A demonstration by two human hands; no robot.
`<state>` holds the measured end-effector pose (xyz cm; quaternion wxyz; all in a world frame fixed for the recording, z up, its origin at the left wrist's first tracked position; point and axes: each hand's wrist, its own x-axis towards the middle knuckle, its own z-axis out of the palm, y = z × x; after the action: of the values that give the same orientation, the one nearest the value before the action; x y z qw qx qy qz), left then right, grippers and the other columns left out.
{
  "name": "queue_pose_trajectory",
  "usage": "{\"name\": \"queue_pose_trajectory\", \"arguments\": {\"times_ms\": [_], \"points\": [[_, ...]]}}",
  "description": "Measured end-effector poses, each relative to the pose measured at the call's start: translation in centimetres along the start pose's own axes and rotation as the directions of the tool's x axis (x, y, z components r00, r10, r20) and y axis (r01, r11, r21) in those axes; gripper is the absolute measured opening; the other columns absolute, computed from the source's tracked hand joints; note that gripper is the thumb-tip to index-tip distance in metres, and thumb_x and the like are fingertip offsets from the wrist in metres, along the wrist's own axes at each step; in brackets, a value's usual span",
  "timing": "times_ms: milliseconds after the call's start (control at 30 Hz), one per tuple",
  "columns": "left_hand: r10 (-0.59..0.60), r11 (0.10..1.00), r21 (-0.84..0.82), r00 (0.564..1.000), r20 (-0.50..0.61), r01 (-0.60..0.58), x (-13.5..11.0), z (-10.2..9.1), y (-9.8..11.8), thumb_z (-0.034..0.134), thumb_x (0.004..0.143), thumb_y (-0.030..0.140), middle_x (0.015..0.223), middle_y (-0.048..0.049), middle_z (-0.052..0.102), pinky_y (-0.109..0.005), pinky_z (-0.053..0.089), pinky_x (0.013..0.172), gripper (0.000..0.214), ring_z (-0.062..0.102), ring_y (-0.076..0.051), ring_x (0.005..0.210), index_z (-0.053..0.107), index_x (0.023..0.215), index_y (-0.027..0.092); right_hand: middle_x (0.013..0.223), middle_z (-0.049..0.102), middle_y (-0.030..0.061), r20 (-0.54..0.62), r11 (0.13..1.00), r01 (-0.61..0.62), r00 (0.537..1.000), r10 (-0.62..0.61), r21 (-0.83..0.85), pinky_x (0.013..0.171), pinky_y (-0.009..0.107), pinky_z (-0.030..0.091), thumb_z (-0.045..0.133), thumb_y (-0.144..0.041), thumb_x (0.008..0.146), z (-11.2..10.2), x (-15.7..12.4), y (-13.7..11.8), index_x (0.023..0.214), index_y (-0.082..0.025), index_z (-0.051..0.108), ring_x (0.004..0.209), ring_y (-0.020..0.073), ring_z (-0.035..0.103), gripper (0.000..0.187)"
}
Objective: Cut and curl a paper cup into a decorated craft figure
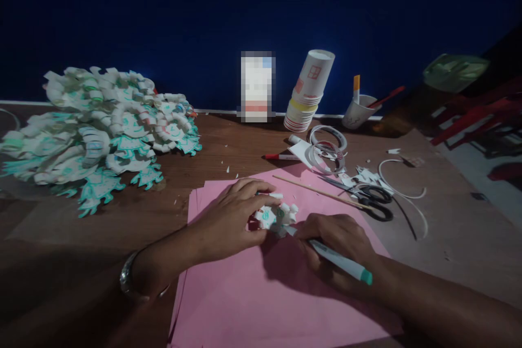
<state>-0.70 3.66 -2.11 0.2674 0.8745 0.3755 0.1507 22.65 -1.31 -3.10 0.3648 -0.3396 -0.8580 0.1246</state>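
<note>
My left hand (240,215) curls around a small white paper cutout (269,217) with green marks and rolled edges, holding it over the pink paper sheets (310,304). In my right hand (340,239) is a white marker pen (340,262) with a green end. Its tip meets the right side of the cutout, though whether it touches is hard to tell. The underside of the cutout is hidden by the left fingers. Just beyond both hands lies a thin wooden stick (314,187), its right end near black-handled scissors (375,201).
A big pile of similar paper cutouts (130,125) fills the left back. Stacked paper cups (310,84) lean by the blue wall, beside a cup (359,111) holding a brush and pen. Tape rolls (328,147), a red marker (281,156) and paper scraps lie at the right.
</note>
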Motion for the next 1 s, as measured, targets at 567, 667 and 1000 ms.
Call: {"name": "queue_pose_trajectory", "arguments": {"times_ms": [567, 667, 1000], "points": [[0.0, 1.0, -0.011, 1.0, -0.002, 0.0, 0.05, -0.03, 0.07, 0.067, 0.076, 0.015, 0.138, -0.0015, 0.054, -0.046, 0.037, 0.113, 0.056, 0.044, -0.026, 0.133, 0.06, 0.129, 0.033, 0.067, 0.061, -0.0031, 0.035, 1.0, -0.014, 0.999, 0.014, 0.022, 0.05, 0.023, 0.039, 0.051, -0.012, 0.087, 0.34, -0.17, 0.77, 0.093, -0.022, 0.055, 0.05, 0.0109, 0.056, 0.013], [-0.005, 1.0, -0.016, 1.0, -0.007, 0.005, 0.0, -0.03, 0.08, 0.068, 0.077, 0.017, 0.138, -0.0018, 0.054, -0.047, 0.037, 0.113, 0.054, 0.044, -0.027, 0.133, 0.061, 0.128, 0.034, 0.068, 0.061, -0.0032, 0.051, 0.998, -0.043, 0.998, 0.041, 0.037, 0.051, 0.023, 0.04, 0.052, -0.01, 0.085, 0.41, -0.24, 0.83, 0.093, -0.022, 0.055, 0.051, 0.0111, 0.056, 0.015], [-0.009, 1.0, -0.01, 1.0, -0.002, 0.009, -0.01, 0.0, -0.01, 0.067, 0.076, 0.016, 0.139, -0.0011, 0.054, -0.047, 0.036, 0.113, 0.055, 0.043, -0.027, 0.134, 0.061, 0.128, 0.034, 0.067, 0.061, -0.0031, 0.016, 1.0, -0.008, 1.0, 0.008, -0.003, 0.051, 0.023, 0.04, 0.05, -0.011, 0.088, 0.13, -0.44, 0.63, 0.094, -0.022, 0.054, 0.051, 0.0114, 0.057, 0.013]]}}
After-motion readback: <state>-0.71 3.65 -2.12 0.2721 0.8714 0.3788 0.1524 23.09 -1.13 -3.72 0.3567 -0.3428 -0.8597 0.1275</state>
